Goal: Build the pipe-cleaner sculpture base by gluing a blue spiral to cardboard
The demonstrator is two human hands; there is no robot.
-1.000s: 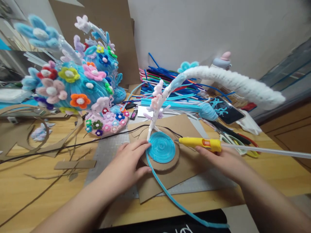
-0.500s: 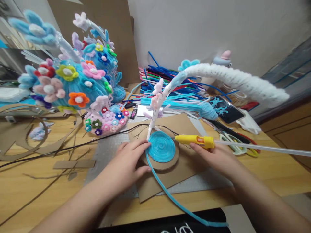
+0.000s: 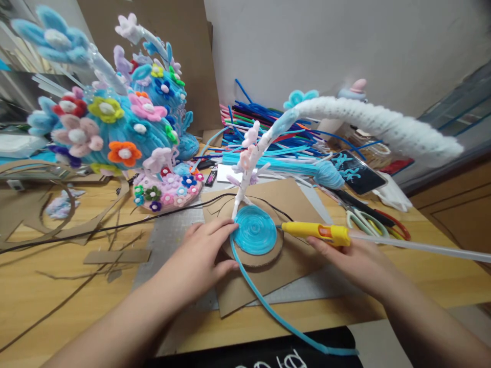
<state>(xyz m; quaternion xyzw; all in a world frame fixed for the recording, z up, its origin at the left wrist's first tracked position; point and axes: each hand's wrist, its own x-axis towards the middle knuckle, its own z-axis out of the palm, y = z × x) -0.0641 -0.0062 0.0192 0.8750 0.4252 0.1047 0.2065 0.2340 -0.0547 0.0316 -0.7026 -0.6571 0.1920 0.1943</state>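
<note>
A blue pipe cleaner is wound into a flat coil (image 3: pixel 255 230) on a round cardboard disc (image 3: pixel 264 260). Its loose tail (image 3: pixel 261 296) curves toward the front edge. My left hand (image 3: pixel 207 250) steadies the disc from the left, index fingertip at the coil's edge where the tail leaves, thumb at the near rim. In my right hand (image 3: pixel 345 258) is a yellow hot glue gun (image 3: pixel 318 231), a long clear glue stick (image 3: pixel 422 247) jutting from its back. Its nozzle points at the coil's right edge. A white wrapped stem (image 3: pixel 249 171) with small flowers rises behind the coil and arches right.
Fluffy flower-covered models (image 3: pixel 126 128) stand at left. Pipe cleaners (image 3: pixel 268 133) are heaped at the back, near a phone (image 3: pixel 360 174) and scissors (image 3: pixel 368 225). A black cable (image 3: pixel 169 214) crosses the table. Cardboard (image 3: pixel 245 296) lies under the disc.
My right hand has drawn the glue gun slightly right and nearer to me. My left hand stays on the disc; the coil looks the same.
</note>
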